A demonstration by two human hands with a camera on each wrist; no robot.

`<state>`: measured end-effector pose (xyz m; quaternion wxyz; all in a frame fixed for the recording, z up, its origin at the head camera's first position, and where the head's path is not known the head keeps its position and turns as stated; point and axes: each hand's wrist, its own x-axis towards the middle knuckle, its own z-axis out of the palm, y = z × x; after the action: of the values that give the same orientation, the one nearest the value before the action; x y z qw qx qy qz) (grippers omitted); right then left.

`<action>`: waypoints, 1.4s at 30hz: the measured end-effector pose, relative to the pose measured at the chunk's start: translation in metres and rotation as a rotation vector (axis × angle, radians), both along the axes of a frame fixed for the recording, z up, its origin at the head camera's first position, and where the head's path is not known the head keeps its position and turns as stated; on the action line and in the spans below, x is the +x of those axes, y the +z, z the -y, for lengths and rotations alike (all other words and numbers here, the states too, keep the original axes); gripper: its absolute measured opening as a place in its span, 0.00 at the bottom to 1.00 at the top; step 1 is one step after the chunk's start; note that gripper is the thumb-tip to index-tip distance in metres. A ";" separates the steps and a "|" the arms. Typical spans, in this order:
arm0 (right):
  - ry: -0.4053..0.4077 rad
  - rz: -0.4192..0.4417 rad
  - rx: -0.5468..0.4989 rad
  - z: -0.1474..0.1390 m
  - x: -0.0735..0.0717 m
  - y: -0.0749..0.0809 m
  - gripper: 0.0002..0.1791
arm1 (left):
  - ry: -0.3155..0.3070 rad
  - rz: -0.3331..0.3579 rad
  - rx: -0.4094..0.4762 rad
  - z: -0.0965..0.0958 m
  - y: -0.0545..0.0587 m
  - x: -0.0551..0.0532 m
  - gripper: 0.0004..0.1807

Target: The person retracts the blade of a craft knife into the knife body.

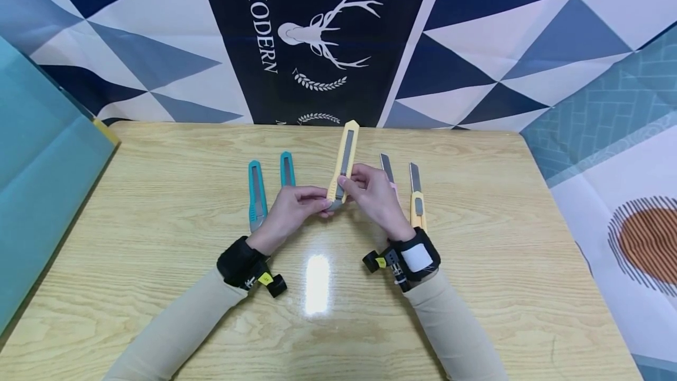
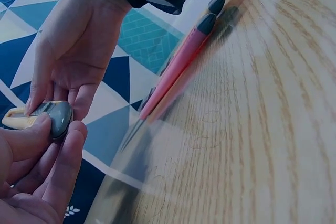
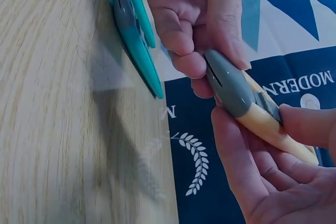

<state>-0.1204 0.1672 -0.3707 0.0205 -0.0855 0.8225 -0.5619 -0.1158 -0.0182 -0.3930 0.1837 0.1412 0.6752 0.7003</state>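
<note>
Head view: left hand (image 1: 288, 210) pinches the gray end (image 1: 335, 205) of a yellow cutter (image 1: 346, 154); right hand (image 1: 376, 196) grips its side. Left hand covers the lower part of one teal cutter (image 1: 287, 169); right hand hides most of a pink cutter (image 1: 386, 166). Yellow cutter at 2 o'clock from left hand, 10 from right, tip near 12.

Left wrist: close pinch on the gray end. Left hand cut off lower left; fingers mask some yellow. Body points to 9 o'clock.

Right wrist: right thumb against the slider (image 3: 268, 107), hand cropped. Gray end at 10 o'clock from the thumb.
</note>
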 end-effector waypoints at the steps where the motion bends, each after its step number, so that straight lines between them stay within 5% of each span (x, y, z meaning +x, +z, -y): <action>1: 0.004 0.006 -0.008 -0.001 -0.001 -0.002 0.08 | 0.004 -0.005 -0.001 0.000 0.000 0.000 0.12; 7: 0.042 0.013 -0.065 -0.002 0.000 -0.004 0.09 | 0.017 -0.036 0.002 0.000 0.002 0.000 0.11; 16: 0.046 0.002 -0.076 0.005 0.013 0.023 0.08 | 0.017 -0.018 -0.006 0.001 0.003 0.001 0.12; 25: 0.029 -0.014 -0.051 -0.002 0.003 -0.006 0.06 | 0.019 -0.018 0.009 0.001 0.000 0.001 0.12; 42: 0.011 -0.010 0.058 0.002 0.003 -0.007 0.05 | -0.017 -0.022 0.009 0.000 -0.003 0.001 0.12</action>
<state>-0.1178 0.1654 -0.3780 0.0221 -0.0921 0.8380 -0.5374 -0.1152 -0.0186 -0.3957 0.1813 0.1554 0.6729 0.7001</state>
